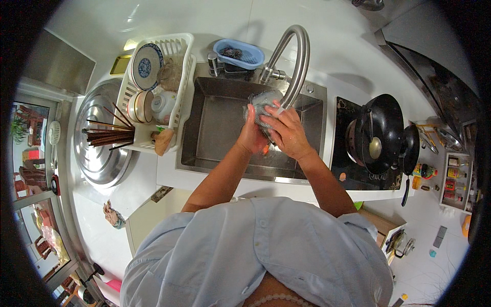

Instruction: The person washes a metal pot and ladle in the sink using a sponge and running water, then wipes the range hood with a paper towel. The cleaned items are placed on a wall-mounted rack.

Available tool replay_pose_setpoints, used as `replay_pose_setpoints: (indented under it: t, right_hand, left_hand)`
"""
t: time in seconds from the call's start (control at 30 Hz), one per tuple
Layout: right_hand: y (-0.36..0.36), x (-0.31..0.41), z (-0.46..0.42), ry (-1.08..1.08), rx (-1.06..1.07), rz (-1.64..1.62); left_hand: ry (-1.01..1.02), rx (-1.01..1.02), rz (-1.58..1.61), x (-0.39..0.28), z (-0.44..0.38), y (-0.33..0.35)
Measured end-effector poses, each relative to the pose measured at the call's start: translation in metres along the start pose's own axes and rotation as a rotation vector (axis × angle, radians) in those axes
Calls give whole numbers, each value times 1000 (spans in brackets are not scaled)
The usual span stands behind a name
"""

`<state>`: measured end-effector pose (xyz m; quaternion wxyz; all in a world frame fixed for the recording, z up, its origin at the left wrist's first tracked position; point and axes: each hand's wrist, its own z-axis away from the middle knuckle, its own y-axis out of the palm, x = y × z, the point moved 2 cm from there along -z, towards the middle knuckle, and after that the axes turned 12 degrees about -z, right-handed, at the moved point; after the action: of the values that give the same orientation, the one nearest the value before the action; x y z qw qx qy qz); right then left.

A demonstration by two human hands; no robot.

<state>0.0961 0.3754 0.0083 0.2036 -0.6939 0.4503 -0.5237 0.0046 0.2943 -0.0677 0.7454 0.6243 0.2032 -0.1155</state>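
Note:
Both hands are above the stainless steel sink (pixel 218 126), under the curved metal faucet (pixel 303 57). My left hand (pixel 251 132) grips one side of a greyish mesh cloth or scrubber (pixel 264 101), thumb pointing up. From the other side, my right hand (pixel 285 130) presses its fingers on the same mesh, close to the faucet's outlet. A dark edge shows below the mesh between the hands; what it belongs to is hidden. Small orange scraps (pixel 265 149) lie lower in the sink, just beneath the hands.
Left of the sink, a white plastic dish rack (pixel 186 92) holds plates, bowls and chopsticks (pixel 111 137), beside a large metal lid (pixel 82 142). A blue basket (pixel 255 55) sits behind the sink. At right, a black wok (pixel 389 126) with a ladle rests on the cooktop (pixel 341 172), near a frying pan (pixel 412 149).

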Motion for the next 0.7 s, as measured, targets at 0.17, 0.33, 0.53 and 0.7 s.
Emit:
replay_pose_setpoints:
  t: [0.17,0.33,0.53,0.7]
  right_hand:
    - [-4,-32,-35,254,-6,-210]
    - [9,-34,-43,140,67,-82]
    - [5,-13,-53,-40,128,-83]
    - [5,-98,-56,611,178,-789]
  left_hand:
    - [-36,-22,-279,3,14,-5]
    - [-181,1,-439,-14,15,-11]
    - [-81,26,-399,-16,16,-13]
    - [-101,99,-584,-16,22,-2]
